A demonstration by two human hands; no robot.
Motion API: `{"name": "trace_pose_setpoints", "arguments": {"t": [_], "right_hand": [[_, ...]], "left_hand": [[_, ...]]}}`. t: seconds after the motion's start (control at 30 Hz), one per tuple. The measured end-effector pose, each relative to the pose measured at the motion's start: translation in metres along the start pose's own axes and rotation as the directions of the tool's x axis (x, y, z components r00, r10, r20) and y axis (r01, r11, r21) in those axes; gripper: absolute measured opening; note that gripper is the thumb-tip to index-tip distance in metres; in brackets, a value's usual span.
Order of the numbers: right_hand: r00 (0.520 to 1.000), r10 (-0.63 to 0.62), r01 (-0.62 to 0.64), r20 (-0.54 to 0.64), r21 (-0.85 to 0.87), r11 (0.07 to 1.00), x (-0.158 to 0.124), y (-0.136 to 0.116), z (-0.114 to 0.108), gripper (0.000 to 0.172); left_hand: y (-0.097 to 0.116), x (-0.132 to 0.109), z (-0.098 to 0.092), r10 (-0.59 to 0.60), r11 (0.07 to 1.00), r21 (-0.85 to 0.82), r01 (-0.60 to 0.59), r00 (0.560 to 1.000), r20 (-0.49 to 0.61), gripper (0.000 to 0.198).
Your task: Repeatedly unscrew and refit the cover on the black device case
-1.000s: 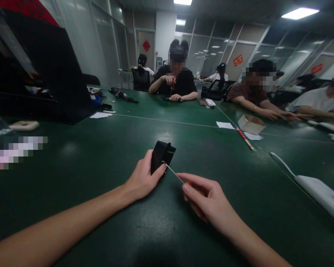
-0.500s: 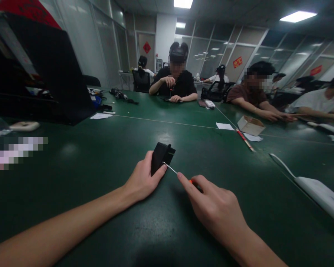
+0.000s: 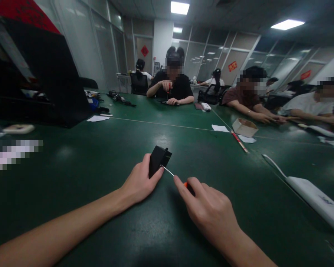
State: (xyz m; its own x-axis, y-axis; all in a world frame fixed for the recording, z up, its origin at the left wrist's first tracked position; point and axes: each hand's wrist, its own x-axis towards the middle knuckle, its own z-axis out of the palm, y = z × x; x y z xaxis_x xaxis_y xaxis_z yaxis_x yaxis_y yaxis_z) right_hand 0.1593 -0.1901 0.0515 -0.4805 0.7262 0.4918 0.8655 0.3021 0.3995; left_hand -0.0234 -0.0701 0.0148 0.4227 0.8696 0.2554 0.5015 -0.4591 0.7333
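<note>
A small black box-like device (image 3: 157, 160) stands tilted over the green table, with my left hand (image 3: 140, 181) wrapped round its lower part. Its right side shows a thin flap or plate edge; what exactly it is I cannot tell. In my right hand (image 3: 208, 204) is a screwdriver (image 3: 168, 171) with a thin metal shaft and an orange and black handle, mostly covered by my fingers. My index finger lies along the shaft. The screwdriver's tip meets the device's right edge, close to my left thumb.
On the green table (image 3: 128, 237) a white power strip (image 3: 314, 200) with a cable lies at the right. Farther back are an open cardboard box (image 3: 245, 128), a red stick (image 3: 239, 142) and papers. A large black case (image 3: 47, 81) stands at the left. Several people sit around.
The whole view has shifted slightly, so the scene sits a little lower and to the left. Both hands keep their grip, and the screwdriver tip stays at the device's edge.
</note>
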Motion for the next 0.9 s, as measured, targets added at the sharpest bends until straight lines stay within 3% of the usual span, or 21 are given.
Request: {"name": "trace_pose_setpoints", "arguments": {"t": [0.3,0.57,0.9], "right_hand": [[0.999,0.022,-0.023,0.031,0.041,0.999,-0.0016,-0.0001,0.0009,0.037],[0.983,0.133,-0.156,0.13,0.185,0.97,-0.0009,-0.0017,0.002,0.034],[0.986,0.122,-0.139,0.113,0.159,0.977,-0.0002,-0.0006,0.0025,0.035]], "left_hand": [[0.0003,0.0003,0.0006,-0.011,1.0,-0.002,0.011,1.0,0.01,0.035],[-0.0005,0.0006,0.0006,-0.029,0.999,0.023,0.029,0.999,0.02,0.034],[-0.0008,-0.0005,0.0004,-0.02,1.0,0.007,0.019,0.999,0.028,0.032]]}}
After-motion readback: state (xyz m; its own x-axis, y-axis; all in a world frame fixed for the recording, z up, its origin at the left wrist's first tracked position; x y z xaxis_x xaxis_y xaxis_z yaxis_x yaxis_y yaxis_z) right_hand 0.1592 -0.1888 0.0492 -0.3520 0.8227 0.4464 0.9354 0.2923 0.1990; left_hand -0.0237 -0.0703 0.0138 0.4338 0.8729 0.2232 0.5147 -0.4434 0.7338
